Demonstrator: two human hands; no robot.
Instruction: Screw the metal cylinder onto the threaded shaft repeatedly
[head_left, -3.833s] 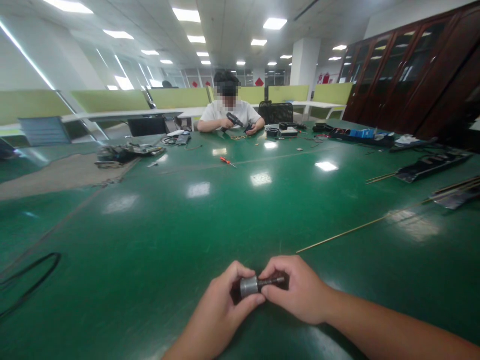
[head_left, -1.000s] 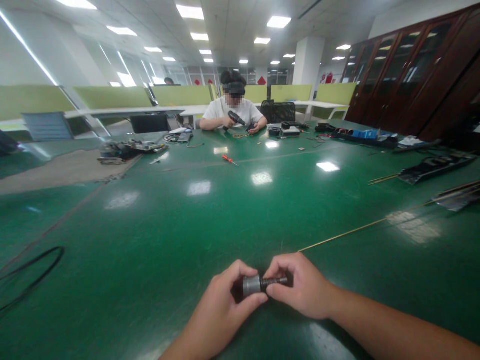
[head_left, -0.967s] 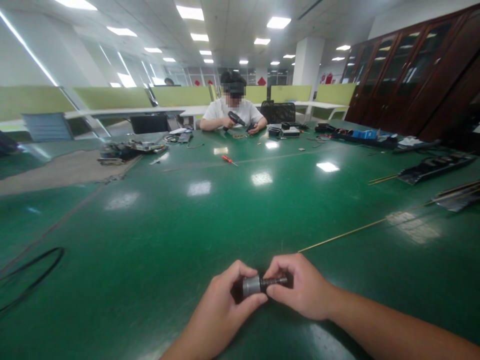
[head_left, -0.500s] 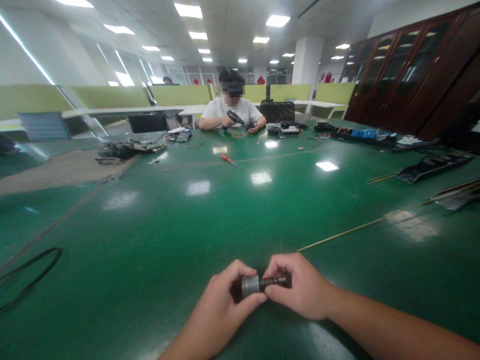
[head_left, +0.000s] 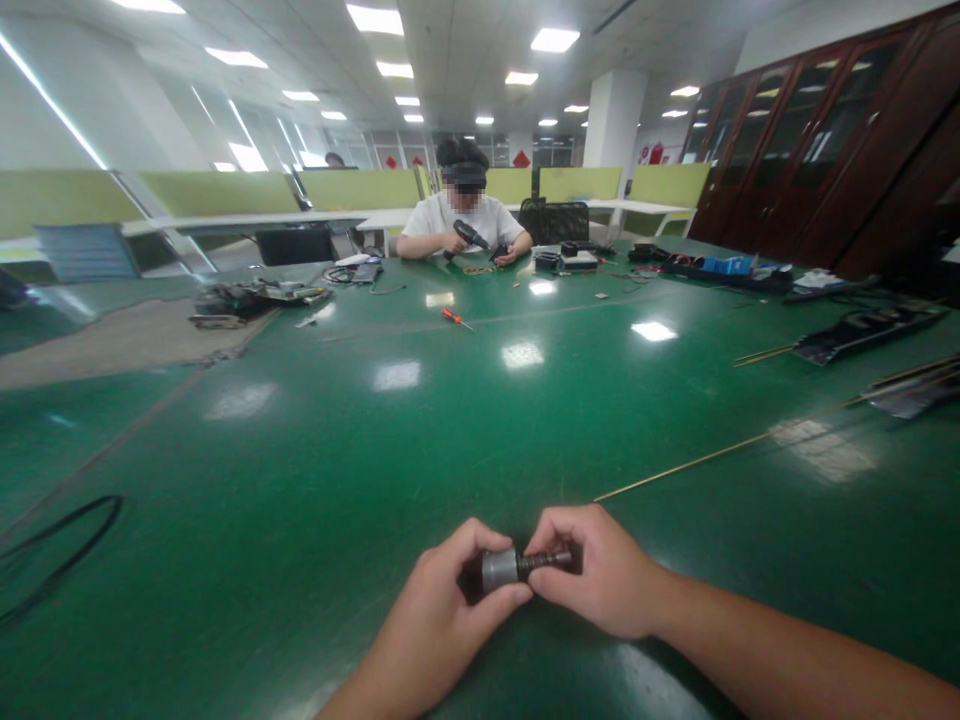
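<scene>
Close in front of me is a grey metal cylinder (head_left: 499,569) with a dark, ridged shaft (head_left: 546,562) sticking out of its right end. The ridges look like a thread or a spring; I cannot tell which. My left hand (head_left: 457,595) is closed round the cylinder, with thumb below and index finger above. The shaft lies between the thumb and fingers of my right hand (head_left: 592,570), which is closed on it near the cylinder's end. The part lies roughly level, just over the green tabletop (head_left: 337,480). My palms hide the cylinder's left end.
A thin brass-coloured rod (head_left: 682,467) lies beyond my right hand. Far left is a black cable loop (head_left: 71,560). A red screwdriver (head_left: 454,317) lies mid-table. Across the table, a person (head_left: 465,225) holds a black power tool (head_left: 471,235). Electronic parts (head_left: 259,300) lie at left.
</scene>
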